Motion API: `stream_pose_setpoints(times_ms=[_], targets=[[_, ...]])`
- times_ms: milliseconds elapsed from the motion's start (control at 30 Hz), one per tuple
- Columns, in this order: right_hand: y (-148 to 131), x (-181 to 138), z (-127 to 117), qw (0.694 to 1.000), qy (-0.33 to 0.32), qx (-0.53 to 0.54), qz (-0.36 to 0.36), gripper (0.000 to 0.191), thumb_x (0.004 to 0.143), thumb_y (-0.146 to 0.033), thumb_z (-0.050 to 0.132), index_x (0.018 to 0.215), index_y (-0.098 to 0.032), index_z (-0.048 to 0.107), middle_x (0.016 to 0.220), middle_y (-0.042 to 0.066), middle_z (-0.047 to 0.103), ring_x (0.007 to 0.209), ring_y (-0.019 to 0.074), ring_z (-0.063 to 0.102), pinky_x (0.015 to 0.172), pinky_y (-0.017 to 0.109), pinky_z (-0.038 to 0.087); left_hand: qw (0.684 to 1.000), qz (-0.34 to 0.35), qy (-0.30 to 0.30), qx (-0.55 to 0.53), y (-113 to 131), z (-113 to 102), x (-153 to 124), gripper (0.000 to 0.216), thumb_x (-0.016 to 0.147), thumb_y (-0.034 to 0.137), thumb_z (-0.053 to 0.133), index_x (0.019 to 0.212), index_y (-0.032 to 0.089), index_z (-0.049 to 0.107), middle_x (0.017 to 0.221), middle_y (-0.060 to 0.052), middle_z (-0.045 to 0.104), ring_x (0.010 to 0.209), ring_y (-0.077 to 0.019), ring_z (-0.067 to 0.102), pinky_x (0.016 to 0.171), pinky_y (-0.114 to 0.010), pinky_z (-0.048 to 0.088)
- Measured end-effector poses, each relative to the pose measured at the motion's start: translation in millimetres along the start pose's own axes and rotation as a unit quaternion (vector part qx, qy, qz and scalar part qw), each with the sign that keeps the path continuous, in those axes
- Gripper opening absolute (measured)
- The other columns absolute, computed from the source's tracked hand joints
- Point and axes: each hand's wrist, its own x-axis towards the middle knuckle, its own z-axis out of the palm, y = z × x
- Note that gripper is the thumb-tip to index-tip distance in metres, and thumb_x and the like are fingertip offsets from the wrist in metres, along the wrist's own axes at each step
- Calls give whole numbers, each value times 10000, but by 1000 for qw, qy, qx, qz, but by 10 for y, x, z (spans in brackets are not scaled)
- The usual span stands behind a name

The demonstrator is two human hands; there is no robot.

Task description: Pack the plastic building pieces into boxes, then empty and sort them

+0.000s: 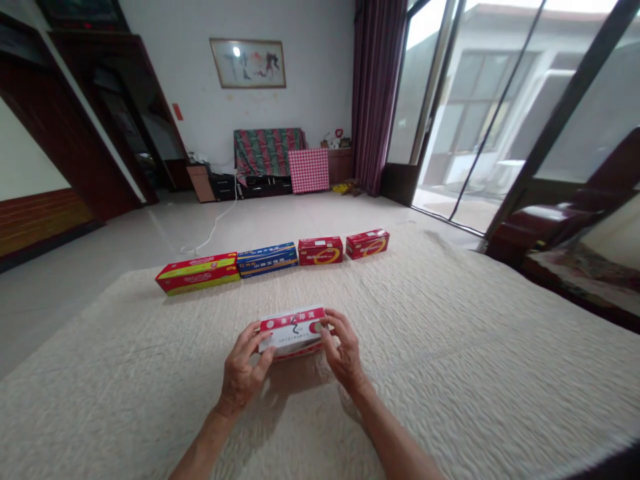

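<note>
A red and white carton (293, 333) with printed characters and a black scribble on its face is gripped at both ends, low over the cream quilted cover (425, 373). My left hand (245, 367) closes around its left end, thumb on the front. At the right end, my right hand (343, 347) pinches the carton with thumb and fingers. Beyond it stands a row of boxes: a long red and yellow box (200, 275), a blue box (267, 260), a red box (320, 251) and another red box (367, 245) slightly apart at the right.
Behind the cover's far edge, a white cable (220, 217) runs over the tiled floor (280, 213). A low cabinet with a patterned cloth (267, 153) and a red checked cloth (309, 171) stands against the wall. Glass doors (465, 120) and a dark wooden seat (550, 223) are at the right.
</note>
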Motion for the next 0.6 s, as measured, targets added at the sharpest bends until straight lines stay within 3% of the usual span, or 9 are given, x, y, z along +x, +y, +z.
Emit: stream_pose_setpoints(times_ms=[167,300,500,600], targets=[[26,62,-72,999,11,-17,26,207,848,-171,545,1028,-225,630,1236,101,578,1110,209,580,781,307,540,999,-6,-15,-29,-34,125,124,232,852,299,617,1047,191,681,1253,-111,621,1146,-248,619,782,-312,607],[42,164,-68,996,-33,-16,78,274,773,-149,580,1030,-231,629,1257,87,555,1113,207,577,735,282,551,998,-21,-42,-47,-143,148,245,217,838,313,631,1017,210,696,1235,-101,634,1111,-243,640,726,-286,616],[158,472,150,993,-71,-11,89,267,745,-139,560,988,-221,635,1231,87,534,1096,205,569,709,280,550,996,-52,-56,-42,-430,128,519,211,801,322,649,964,208,721,1199,-107,645,1054,-242,663,707,-288,623],[246,655,236,988,-105,-39,102,300,734,-159,578,1025,-211,626,1234,107,520,1095,224,558,692,299,554,990,-68,-103,-65,-571,93,689,226,779,321,661,969,216,725,1153,-90,660,972,-214,684,671,-274,625]])
